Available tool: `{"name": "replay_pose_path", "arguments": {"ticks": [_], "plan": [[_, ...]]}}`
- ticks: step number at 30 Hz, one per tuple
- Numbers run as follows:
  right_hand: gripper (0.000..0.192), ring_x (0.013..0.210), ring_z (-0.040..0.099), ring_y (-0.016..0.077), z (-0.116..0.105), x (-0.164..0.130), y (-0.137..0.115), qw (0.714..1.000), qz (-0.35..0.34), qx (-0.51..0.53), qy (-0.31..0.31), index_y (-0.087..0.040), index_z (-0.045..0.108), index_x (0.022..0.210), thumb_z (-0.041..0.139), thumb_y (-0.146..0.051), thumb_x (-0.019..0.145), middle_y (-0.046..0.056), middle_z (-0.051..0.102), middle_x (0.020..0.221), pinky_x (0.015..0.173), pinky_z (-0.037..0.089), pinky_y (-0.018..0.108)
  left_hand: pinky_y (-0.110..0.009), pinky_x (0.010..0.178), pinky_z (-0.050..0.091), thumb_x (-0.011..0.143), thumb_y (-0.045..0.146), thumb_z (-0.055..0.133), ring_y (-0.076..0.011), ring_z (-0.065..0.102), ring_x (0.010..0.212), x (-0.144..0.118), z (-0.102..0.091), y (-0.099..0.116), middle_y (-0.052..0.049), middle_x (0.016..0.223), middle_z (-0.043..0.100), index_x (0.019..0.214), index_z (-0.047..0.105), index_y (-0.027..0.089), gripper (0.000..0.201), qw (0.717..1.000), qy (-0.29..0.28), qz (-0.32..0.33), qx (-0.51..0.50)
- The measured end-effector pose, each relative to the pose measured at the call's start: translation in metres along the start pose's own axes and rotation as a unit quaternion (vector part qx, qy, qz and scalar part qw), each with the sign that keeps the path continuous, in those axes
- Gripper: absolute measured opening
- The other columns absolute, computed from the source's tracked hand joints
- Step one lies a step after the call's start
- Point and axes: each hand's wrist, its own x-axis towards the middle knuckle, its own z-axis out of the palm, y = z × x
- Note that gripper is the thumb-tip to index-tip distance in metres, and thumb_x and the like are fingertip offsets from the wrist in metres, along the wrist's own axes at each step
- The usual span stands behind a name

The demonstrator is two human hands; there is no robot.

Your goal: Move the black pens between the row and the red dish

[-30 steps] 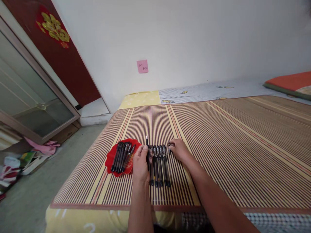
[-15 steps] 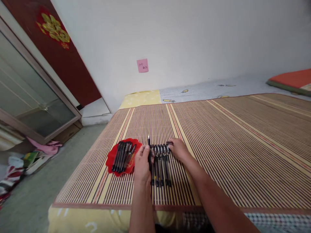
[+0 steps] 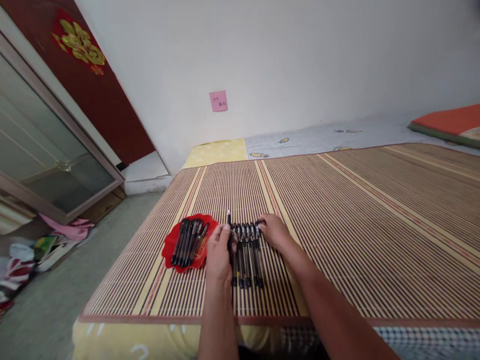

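My left hand [image 3: 218,252] grips a black pen [image 3: 229,222] whose tip pokes out beyond my fingers, at the left end of a row of several black pens [image 3: 248,255] lying side by side on the striped bamboo mat [image 3: 337,215]. My right hand [image 3: 275,231] rests at the far right end of that row, fingertips on the top of the outermost pen. A red scalloped plate [image 3: 172,244] with several more black pens [image 3: 189,241] lies just left of my left hand.
The mat covers a bed with a yellow and checked sheet [image 3: 262,145]. An orange cushion [image 3: 450,122] lies at the far right. A pink note [image 3: 218,101] sticks to the white wall. Left of the bed are the floor, a glass door [image 3: 41,150] and scattered clutter [image 3: 33,245].
Both hands stay at the pen row; the right hand has edged slightly left against the row's end. The view has shifted a little.
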Motion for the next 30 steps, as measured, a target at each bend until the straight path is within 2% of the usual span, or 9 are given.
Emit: {"name": "replay_pose_path", "arguments": {"ticks": [9,12,15,17,20,24,27,30], "plan": [[0.018,0.091,0.068,0.0221,0.003,0.001,0.003,1.000,-0.002,-0.008,0.009,-0.017,0.076,0.094,0.061,-0.014,0.084,0.010,0.075,0.097,0.078,0.046,0.029,-0.015,0.042,0.033,0.065,0.049,0.084,-0.0052,0.043,0.045,0.002,-0.005,0.000,0.006,0.059,0.055,0.079,0.057,0.017,0.044,1.000,0.002,0.000,0.005],[0.020,0.093,0.068,0.0221,0.001,0.002,0.007,1.000,-0.008,-0.003,0.012,-0.016,0.076,0.095,0.058,-0.016,0.086,0.011,0.075,0.098,0.079,0.047,0.029,-0.015,0.043,0.033,0.066,0.048,0.084,-0.0050,0.044,0.046,0.003,-0.007,-0.003,0.005,0.060,0.056,0.080,0.058,0.017,0.043,1.000,-0.016,-0.009,0.011],[0.022,0.087,0.068,0.0210,-0.004,-0.005,0.011,1.000,-0.010,0.024,0.012,-0.016,0.075,0.094,0.054,-0.018,0.088,0.009,0.074,0.093,0.074,0.049,0.030,-0.015,0.045,0.035,0.067,0.045,0.084,-0.0052,0.045,0.047,0.003,-0.007,-0.007,0.004,0.063,0.058,0.084,0.061,0.016,0.041,0.998,-0.043,-0.020,0.034],[0.024,0.077,0.067,0.0196,-0.010,-0.014,0.012,0.996,-0.004,0.087,0.012,-0.016,0.074,0.094,0.052,-0.021,0.089,0.007,0.073,0.087,0.068,0.049,0.029,-0.016,0.046,0.036,0.065,0.043,0.086,-0.0055,0.045,0.048,0.002,-0.006,-0.010,0.005,0.065,0.058,0.086,0.062,0.015,0.042,0.997,-0.053,-0.024,0.045],[0.025,0.065,0.063,0.0174,-0.019,-0.032,0.009,0.971,0.002,0.237,0.020,-0.016,0.072,0.095,0.055,-0.033,0.087,0.004,0.069,0.076,0.059,0.048,0.028,-0.017,0.051,0.038,0.063,0.039,0.087,-0.0071,0.049,0.053,-0.001,0.001,-0.013,0.004,0.067,0.060,0.084,0.063,0.015,0.040,0.996,-0.072,-0.020,0.057],[0.031,0.060,0.059,0.0148,-0.024,-0.051,-0.003,0.912,-0.010,0.410,0.022,-0.017,0.071,0.086,0.068,-0.047,0.078,0.002,0.066,0.073,0.054,0.045,0.026,-0.021,0.065,0.044,0.064,0.033,0.086,-0.0130,0.058,0.070,-0.006,0.013,-0.020,-0.001,0.076,0.065,0.081,0.065,0.016,0.032,0.989,-0.115,0.011,0.096],[0.032,0.056,0.053,0.0116,-0.023,-0.056,-0.010,0.878,-0.013,0.478,0.031,-0.017,0.069,0.080,0.074,-0.048,0.074,-0.001,0.061,0.065,0.052,0.040,0.024,-0.022,0.066,0.043,0.068,0.029,0.083,-0.0138,0.057,0.070,-0.009,0.021,-0.027,0.000,0.076,0.064,0.082,0.064,0.017,0.027,0.981,-0.128,0.040,0.143],[0.030,0.055,0.050,0.0107,-0.023,-0.055,-0.011,0.866,-0.015,0.498,0.042,-0.018,0.066,0.073,0.078,-0.045,0.070,-0.003,0.057,0.062,0.052,0.038,0.024,-0.021,0.062,0.041,0.070,0.027,0.081,-0.0128,0.053,0.064,-0.010,0.024,-0.032,0.001,0.072,0.062,0.080,0.064,0.017,0.022,0.972,-0.121,0.074,0.190]]}}
